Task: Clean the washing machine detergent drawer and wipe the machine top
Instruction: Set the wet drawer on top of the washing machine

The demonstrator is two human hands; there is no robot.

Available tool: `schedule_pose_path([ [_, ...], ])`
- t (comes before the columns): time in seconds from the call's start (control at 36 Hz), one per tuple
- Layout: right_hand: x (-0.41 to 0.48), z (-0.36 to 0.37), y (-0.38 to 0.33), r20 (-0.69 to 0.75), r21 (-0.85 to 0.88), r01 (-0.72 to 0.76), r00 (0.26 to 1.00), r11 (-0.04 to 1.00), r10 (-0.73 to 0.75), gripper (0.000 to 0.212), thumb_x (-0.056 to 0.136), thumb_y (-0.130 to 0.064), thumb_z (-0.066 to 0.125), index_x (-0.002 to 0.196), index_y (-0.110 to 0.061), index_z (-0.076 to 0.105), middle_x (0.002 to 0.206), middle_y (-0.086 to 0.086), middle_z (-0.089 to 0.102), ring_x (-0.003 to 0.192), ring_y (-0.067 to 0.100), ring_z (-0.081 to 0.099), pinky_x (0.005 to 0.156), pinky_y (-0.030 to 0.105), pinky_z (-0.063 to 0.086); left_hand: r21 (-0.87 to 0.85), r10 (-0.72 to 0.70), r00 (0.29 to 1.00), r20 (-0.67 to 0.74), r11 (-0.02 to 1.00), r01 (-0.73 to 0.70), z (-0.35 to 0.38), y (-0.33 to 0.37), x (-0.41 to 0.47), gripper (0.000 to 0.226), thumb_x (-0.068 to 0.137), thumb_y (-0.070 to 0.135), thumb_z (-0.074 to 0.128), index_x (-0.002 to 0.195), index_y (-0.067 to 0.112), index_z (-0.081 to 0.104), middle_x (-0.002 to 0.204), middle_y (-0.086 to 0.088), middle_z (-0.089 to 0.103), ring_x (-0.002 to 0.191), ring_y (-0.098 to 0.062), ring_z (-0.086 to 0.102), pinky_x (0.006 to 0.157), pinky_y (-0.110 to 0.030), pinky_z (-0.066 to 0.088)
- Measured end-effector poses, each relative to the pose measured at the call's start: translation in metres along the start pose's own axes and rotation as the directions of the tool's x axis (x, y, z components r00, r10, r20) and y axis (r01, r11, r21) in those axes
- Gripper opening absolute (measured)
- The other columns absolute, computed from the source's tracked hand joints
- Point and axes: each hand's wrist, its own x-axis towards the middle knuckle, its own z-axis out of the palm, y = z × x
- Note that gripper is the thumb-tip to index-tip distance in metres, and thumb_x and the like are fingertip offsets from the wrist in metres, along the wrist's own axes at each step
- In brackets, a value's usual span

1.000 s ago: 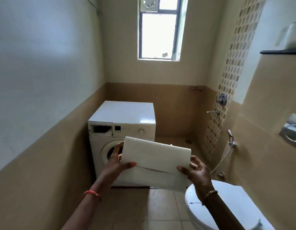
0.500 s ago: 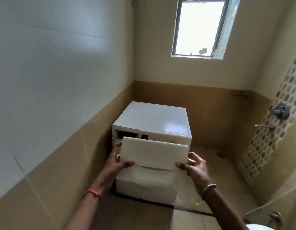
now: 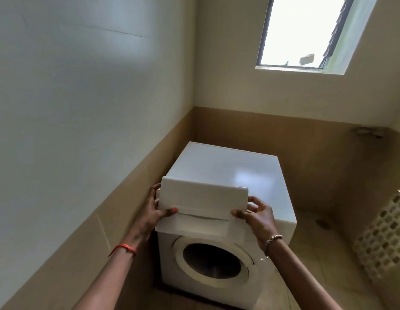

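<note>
Here, in the head view, a white, smooth plastic detergent drawer (image 3: pixel 201 204), a flat rectangular slab with squared edges, is held in the air just in front of the upper front of the white front-loading washing machine (image 3: pixel 228 171), hiding its control panel. The drawer's long axis runs left to right, with the right end a little lower in the picture. Its broad, plain face is turned toward the camera, and a thin dark curved seam crosses the lower part of that face. Which end is its front cannot be told.

The left hand (image 3: pixel 153 211) grips the drawer's left end, thumb pressed on the near face and fingers curled behind the edge. The right hand (image 3: pixel 258 217) grips the right end the same way. An orange thread band (image 3: pixel 124 248) circles the left wrist and a pale bead bracelet (image 3: pixel 273 239) the right.

The machine's top is a glossy flat panel, and below it sits the round porthole door (image 3: pixel 212 260) with dark glass. Matte tan tiles cover the lower walls, and a bright window (image 3: pixel 302 30) is set high in the far wall.
</note>
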Motion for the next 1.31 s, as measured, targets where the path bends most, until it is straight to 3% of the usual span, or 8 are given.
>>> schedule_pose_path([
  [0.14,0.067,0.027,0.013,-0.045,-0.019,0.006,0.999,1.0,-0.007,0.033,0.063,0.013,0.075,0.091,0.004,0.061,0.086,0.016,0.069,0.07,0.022,0.065,0.056,0.025,0.055,0.033,0.016,1.0,-0.002,0.999,-0.015,-0.015,-0.016,0.074,0.071,0.073,-0.01,0.069,0.123,0.026,0.034,0.098,-0.001,0.061,0.074,-0.001,0.066,0.055,-0.015,0.051],
  [0.28,0.137,0.053,0.034,-0.105,-0.054,0.001,0.994,0.999,-0.007,0.03,0.061,0.014,0.075,0.085,0.004,0.06,0.087,0.017,0.069,0.075,0.023,0.064,0.062,0.023,0.055,0.032,-0.021,0.999,0.037,0.999,0.02,-0.034,-0.036,0.153,0.072,0.073,-0.003,0.072,0.12,0.034,0.032,0.109,-0.002,0.059,0.098,-0.014,0.06,0.063,-0.019,0.054],
  [0.42,0.195,0.073,0.054,-0.174,-0.095,-0.004,0.985,0.995,-0.013,0.03,0.058,0.016,0.075,0.073,-0.004,0.059,0.083,0.013,0.067,0.072,0.017,0.063,0.06,0.019,0.055,0.071,-0.051,0.996,0.069,0.996,0.046,-0.041,-0.055,0.213,0.075,0.076,0.002,0.071,0.127,0.031,0.025,0.107,0.008,0.055,0.098,-0.005,0.054,0.07,-0.02,0.051],
  [0.58,0.24,0.09,0.075,-0.238,-0.151,0.01,0.97,0.988,-0.046,0.029,0.061,0.013,0.076,0.083,0.001,0.063,0.081,0.006,0.065,0.072,0.014,0.063,0.06,0.014,0.053,0.087,-0.058,0.996,0.065,0.995,0.052,-0.045,-0.081,0.266,0.073,0.075,-0.004,0.07,0.126,0.024,0.026,0.112,0.003,0.052,0.099,-0.009,0.053,0.074,-0.02,0.055],
  [0.69,0.258,0.096,0.089,-0.272,-0.16,-0.001,0.961,0.987,-0.043,0.028,0.061,0.014,0.075,0.083,0.002,0.062,0.08,0.008,0.065,0.072,0.015,0.063,0.06,0.013,0.053,0.086,-0.068,0.994,0.085,0.994,0.061,-0.043,-0.095,0.288,0.073,0.077,-0.008,0.067,0.131,0.015,0.023,0.107,0.008,0.05,0.096,-0.004,0.051,0.07,-0.012,0.053],
  [0.81,0.269,0.098,0.101,-0.285,-0.171,-0.006,0.958,0.985,-0.043,0.027,0.062,0.016,0.074,0.08,0.001,0.061,0.079,0.007,0.065,0.071,0.012,0.063,0.061,0.013,0.053,0.103,-0.077,0.992,0.101,0.992,0.067,-0.045,-0.109,0.305,0.069,0.078,-0.007,0.066,0.123,0.023,0.023,0.106,0.012,0.049,0.096,0.001,0.05,0.071,-0.013,0.053],
  [1.0,0.279,0.099,0.115,-0.286,-0.178,-0.026,0.958,0.984,-0.026,0.026,0.061,0.015,0.076,0.074,-0.002,0.06,0.074,0.003,0.065,0.063,-0.002,0.065,0.063,0.013,0.053,0.109,-0.067,0.995,0.074,0.992,0.059,-0.048,-0.13,0.319,0.069,0.076,-0.009,0.068,0.121,0.02,0.025,0.118,-0.01,0.052,0.106,-0.019,0.052,0.074,-0.014,0.052],
  [1.31,0.279,0.1,0.123,-0.284,-0.235,-0.033,0.958,0.971,-0.036,0.031,0.062,0.014,0.076,0.073,-0.008,0.058,0.076,0.006,0.066,0.067,0.002,0.066,0.065,0.015,0.053,0.153,-0.053,0.993,0.103,0.988,0.036,-0.052,-0.137,0.32,0.07,0.077,-0.004,0.068,0.12,0.026,0.021,0.121,-0.006,0.047,0.113,-0.022,0.05,0.073,-0.017,0.053],
])
